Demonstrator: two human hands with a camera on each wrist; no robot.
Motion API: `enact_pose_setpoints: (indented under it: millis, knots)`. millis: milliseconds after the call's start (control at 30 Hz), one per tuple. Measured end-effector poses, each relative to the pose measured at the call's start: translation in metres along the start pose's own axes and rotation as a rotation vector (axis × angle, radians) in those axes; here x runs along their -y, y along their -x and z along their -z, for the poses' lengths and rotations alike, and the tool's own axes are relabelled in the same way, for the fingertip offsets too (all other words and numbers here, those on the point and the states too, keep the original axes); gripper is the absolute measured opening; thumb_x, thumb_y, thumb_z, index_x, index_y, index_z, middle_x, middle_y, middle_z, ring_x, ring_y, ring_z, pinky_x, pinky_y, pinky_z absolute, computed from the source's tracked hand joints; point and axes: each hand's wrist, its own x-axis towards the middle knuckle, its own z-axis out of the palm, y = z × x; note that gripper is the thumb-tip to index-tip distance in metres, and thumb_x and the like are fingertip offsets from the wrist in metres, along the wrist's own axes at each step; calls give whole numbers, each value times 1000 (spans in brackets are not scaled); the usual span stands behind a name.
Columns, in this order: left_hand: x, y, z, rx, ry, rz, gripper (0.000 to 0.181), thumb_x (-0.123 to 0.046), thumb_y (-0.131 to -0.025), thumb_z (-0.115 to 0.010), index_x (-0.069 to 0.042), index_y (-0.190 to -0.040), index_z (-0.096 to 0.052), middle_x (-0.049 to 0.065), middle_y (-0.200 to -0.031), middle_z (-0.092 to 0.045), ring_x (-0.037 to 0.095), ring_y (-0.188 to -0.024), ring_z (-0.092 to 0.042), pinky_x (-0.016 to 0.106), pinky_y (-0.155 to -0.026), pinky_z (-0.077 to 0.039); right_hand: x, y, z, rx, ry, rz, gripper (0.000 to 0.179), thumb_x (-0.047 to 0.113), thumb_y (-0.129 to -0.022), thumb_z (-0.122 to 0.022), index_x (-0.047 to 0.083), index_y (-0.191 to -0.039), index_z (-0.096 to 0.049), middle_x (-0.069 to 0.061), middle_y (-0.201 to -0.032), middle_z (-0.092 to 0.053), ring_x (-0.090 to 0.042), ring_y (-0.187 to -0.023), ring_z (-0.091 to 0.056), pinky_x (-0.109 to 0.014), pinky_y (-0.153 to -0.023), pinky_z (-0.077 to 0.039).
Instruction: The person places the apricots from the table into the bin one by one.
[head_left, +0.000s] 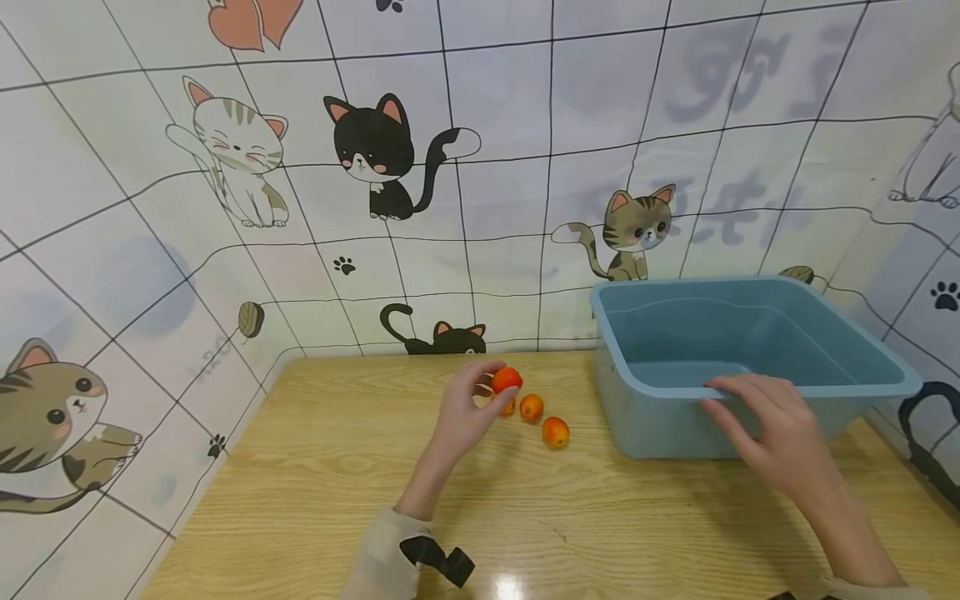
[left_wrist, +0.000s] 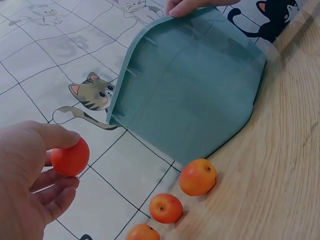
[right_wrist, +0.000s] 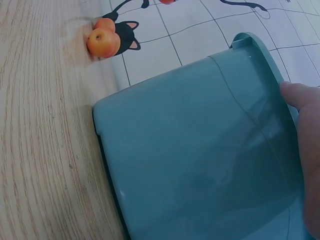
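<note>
My left hand (head_left: 467,414) pinches a small round red fruit (left_wrist: 70,157) between thumb and fingertips, held up off the wooden table. Just past it, three smaller orange-red fruits lie on the table in a slanting row: one partly hidden behind my thumb, a middle one (head_left: 532,407) and a nearer one (head_left: 556,432). To the right stands a blue-green plastic tub (head_left: 675,425). My right hand (head_left: 776,429) grips its near rim, with the thumb on the outside and the fingers over the top.
The light wooden table (head_left: 315,500) runs back to a wall (head_left: 510,208) covered in a grid print with cartoon cats. The tub takes up the back right corner, close to the wall. Its visible inside floor is bare.
</note>
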Motion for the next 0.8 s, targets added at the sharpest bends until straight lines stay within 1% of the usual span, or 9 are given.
enact_pose_setpoints:
  millis: [100, 200, 333, 433, 500, 633, 733, 800]
  knots:
    - [-5, -3, -3, 12, 3, 3, 33, -11, -89, -78, -2, -119, -68, 9, -111, -67, 25, -94, -63, 46, -78, -57, 0, -1, 1, -5, 1, 3, 61, 54, -101, -54, -3, -97, -74, -16, -88, -71, -28, -87, -59, -19, -106, -33]
    - [-12, -5, -6, 16, 19, 3, 34, -12, -90, -78, -2, -120, -68, 9, -111, -66, 25, -93, -63, 47, -79, -57, 0, -1, 1, -5, 5, 3, 61, 54, -101, -53, -3, -97, -74, -16, -88, -71, -28, -87, -59, -19, -106, -32]
    - [-22, -9, -12, 22, 43, 7, 34, -12, -90, -78, -2, -121, -68, 10, -113, -67, 27, -94, -63, 45, -80, -57, 0, -1, 1, -9, 8, 4, 61, 54, -101, -53, -3, -97, -74, -16, -88, -70, -29, -87, -59, -19, -106, -33]
    - [-28, -10, -16, 28, 67, 7, 35, -9, -89, -78, 0, -121, -67, 11, -114, -67, 29, -95, -63, 47, -80, -56, 0, 0, 0, -9, 8, 4, 60, 54, -101, -53, -3, -97, -74, -16, -88, -71, -30, -87, -59, -19, -106, -33]
    - [-33, -12, -19, 28, 83, 6, 36, -7, -88, -78, 1, -121, -67, 13, -114, -66, 31, -95, -63, 51, -80, -55, 0, 0, 0, -7, 8, 5, 60, 54, -101, -54, -3, -97, -74, -16, -88, -71, -31, -86, -59, -20, -106, -33]
    - [-41, -15, -24, 22, 99, 5, 37, -6, -88, -78, 0, -122, -67, 13, -115, -66, 29, -96, -62, 53, -81, -55, -1, 0, 0, 5, 6, 3, 60, 54, -101, -53, -3, -99, -74, -16, -90, -71, -32, -87, -59, -20, -107, -32]
    - [-45, -19, -29, 30, 100, -3, 36, -10, -89, -78, -2, -123, -67, 10, -116, -65, 27, -98, -62, 51, -82, -55, -1, 0, 0, 9, 8, 2, 60, 54, -101, -53, -3, -99, -74, -16, -90, -71, -31, -87, -59, -19, -107, -32]
    - [-48, -22, -32, 41, 96, -10, 37, -12, -90, -78, -2, -123, -67, 9, -116, -65, 25, -98, -62, 46, -83, -55, -1, 0, 0, 1, 7, 5, 60, 54, -101, -53, -3, -98, -74, -16, -89, -71, -31, -86, -59, -19, -106, -32]
